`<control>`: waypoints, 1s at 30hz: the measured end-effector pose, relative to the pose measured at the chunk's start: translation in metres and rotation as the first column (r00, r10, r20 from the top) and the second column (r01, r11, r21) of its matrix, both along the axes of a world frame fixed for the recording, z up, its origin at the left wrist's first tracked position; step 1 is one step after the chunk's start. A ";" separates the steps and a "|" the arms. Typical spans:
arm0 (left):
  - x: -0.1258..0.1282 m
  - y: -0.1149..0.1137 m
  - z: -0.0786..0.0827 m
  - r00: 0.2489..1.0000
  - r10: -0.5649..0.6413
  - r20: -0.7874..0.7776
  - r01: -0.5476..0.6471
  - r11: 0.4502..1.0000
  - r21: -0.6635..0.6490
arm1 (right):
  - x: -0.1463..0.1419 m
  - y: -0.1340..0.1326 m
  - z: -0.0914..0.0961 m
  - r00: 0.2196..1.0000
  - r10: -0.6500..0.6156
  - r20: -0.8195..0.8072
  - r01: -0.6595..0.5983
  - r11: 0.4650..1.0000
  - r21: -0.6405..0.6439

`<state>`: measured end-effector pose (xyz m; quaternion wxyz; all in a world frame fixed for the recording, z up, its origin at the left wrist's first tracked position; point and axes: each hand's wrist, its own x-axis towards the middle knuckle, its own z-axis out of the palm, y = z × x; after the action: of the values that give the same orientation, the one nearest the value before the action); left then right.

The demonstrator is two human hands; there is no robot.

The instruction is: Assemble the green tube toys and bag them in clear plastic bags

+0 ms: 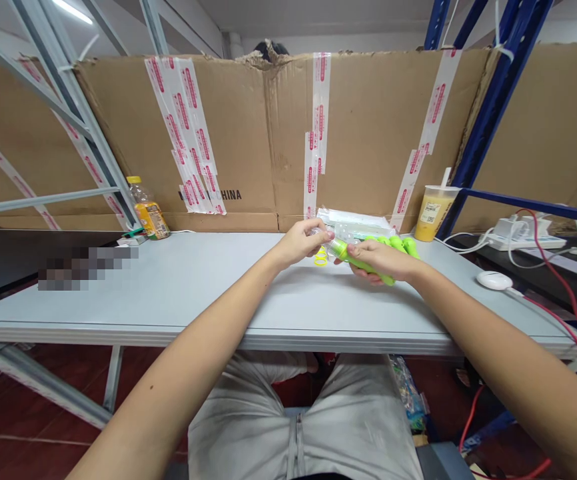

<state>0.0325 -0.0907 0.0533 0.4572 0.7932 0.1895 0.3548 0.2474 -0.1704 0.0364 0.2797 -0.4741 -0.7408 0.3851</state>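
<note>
My right hand (376, 260) is wrapped around a bright green handle-shaped plastic piece (383, 276), tilted with its upper end to the left. A clear plastic part (326, 239) sits at that upper end, and the fingers of my left hand (302, 243) are closed on it. Just below the left fingertips, a yellow ring-like or coiled piece (321, 257) shows near the table surface. Several similar green pieces (402, 245) lie behind my right hand, partly hidden by it. Clear plastic items (353, 232) lie behind both hands; their kind is hard to make out.
A grey table (208, 287) is backed by a taped cardboard wall (248, 133). An orange drink bottle (151, 213) stands at left, a lidded cup with straw (433, 210) at right. Near the right edge lie a white round device (494, 280), red cables (561, 280) and a power strip (526, 233).
</note>
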 end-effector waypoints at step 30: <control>0.002 -0.006 0.000 0.981 0.193 0.013 -0.192 0.968 0.162 | -0.002 0.005 -0.003 0.937 0.149 -0.317 -0.262 0.899 -0.352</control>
<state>0.0343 -0.0970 0.0532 0.3542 0.8061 0.2366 0.4108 0.2457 -0.1658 0.0332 0.2401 -0.3785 -0.6483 0.6155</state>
